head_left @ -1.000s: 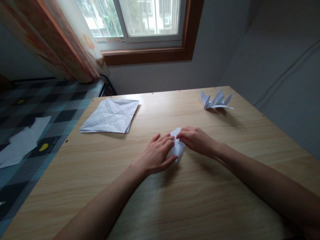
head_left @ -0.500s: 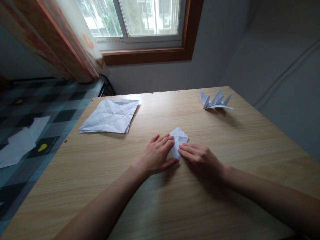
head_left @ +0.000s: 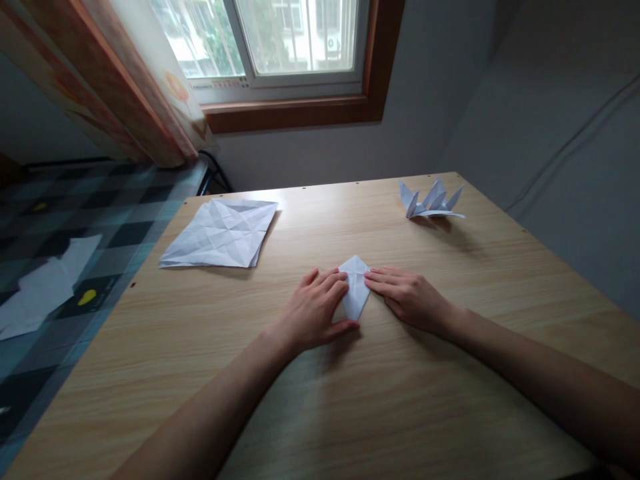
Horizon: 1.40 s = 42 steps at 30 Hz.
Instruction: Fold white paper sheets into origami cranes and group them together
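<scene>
A small white sheet of paper, folded into a kite shape, lies flat on the wooden table between my hands. My left hand rests over its left side, fingers stretched out and the thumb by the lower tip. On the opposite edge, the fingertips of my right hand press near the kite's upper right corner. Those right fingers are straight and lie side by side; the right thumb is mostly hidden beneath them.
At the table's back left lies a stack of creased white paper squares. Folded white paper cranes stand at the back right. Left of the table, more white paper lies on a checked cloth. Behind are a window and curtain.
My right hand has slid up along the paper's right edge, from near the lower tip to the upper right corner. My left hand has stayed in place.
</scene>
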Each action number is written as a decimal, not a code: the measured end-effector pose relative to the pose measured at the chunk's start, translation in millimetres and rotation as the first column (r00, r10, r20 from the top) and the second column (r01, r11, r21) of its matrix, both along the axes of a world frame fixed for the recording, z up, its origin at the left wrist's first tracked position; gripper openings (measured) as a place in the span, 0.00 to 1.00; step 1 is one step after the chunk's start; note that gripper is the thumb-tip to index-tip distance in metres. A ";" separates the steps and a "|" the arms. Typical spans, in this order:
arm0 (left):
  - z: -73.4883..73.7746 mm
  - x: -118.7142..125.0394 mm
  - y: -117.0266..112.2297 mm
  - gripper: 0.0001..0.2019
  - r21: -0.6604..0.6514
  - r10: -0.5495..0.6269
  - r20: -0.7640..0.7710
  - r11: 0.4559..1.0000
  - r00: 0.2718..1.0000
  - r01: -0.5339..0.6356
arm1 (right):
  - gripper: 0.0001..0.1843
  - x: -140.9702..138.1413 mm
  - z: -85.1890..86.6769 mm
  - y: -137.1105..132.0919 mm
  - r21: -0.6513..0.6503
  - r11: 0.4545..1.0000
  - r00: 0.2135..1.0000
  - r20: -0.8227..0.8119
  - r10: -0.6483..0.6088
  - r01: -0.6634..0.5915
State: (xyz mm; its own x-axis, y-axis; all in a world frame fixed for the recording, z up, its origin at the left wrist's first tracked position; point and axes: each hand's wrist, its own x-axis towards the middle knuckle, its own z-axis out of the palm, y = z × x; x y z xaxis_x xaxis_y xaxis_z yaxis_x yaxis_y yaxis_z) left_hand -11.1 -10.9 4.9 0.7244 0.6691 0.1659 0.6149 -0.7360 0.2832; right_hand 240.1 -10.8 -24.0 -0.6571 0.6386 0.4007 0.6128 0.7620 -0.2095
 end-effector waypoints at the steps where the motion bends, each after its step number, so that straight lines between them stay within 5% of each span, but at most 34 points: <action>1: -0.3 0.0 0.1 0.23 0.004 0.000 -0.001 1.000 1.000 0.000 | 0.20 -0.5 0.6 2.5 -0.010 1.000 1.000 -0.011 -0.024 0.024; 8: -4.7 -1.7 1.1 0.36 0.028 0.046 -0.012 0.999 0.999 -0.046 | 0.33 -9.4 9.7 2.2 -0.070 0.998 0.983 -0.185 -0.020 0.007; 12: -7.4 -3.0 2.7 0.48 0.007 0.045 0.022 0.999 0.999 -0.045 | 0.15 -1.6 10.1 3.0 0.022 0.999 0.990 -0.130 0.046 -0.043; 18: -10.4 -5.4 5.6 0.56 -0.013 0.045 0.145 0.999 0.988 -0.044 | 0.11 10.0 8.1 4.2 0.017 0.991 0.988 -0.082 0.130 -0.129; 21: -8.3 -6.5 6.3 0.51 -0.018 0.042 0.206 0.999 0.978 -0.040 | 0.09 11.6 8.0 3.8 0.005 0.995 0.991 -0.090 0.100 -0.100; 27: -7.0 -6.7 6.3 0.25 0.011 -0.030 0.278 1.000 0.960 0.028 | 0.07 14.7 8.5 4.4 0.067 0.993 0.993 -0.049 0.104 -0.100; 32: -10.8 -5.3 5.6 0.24 0.073 -0.019 0.244 0.997 0.970 0.001 | 0.11 11.9 11.1 2.0 0.146 0.987 0.996 0.065 0.059 -0.068; 38: -5.1 -4.0 3.2 0.25 0.170 -0.061 0.163 0.985 0.985 0.033 | 0.08 4.1 8.4 -1.1 0.069 0.991 0.985 -0.137 -0.104 0.114; 42: -5.4 -3.6 1.4 0.12 0.270 -0.023 0.143 0.963 0.989 -0.017 | 0.06 -0.1 5.3 -1.4 0.011 0.984 0.944 -0.285 -0.166 0.176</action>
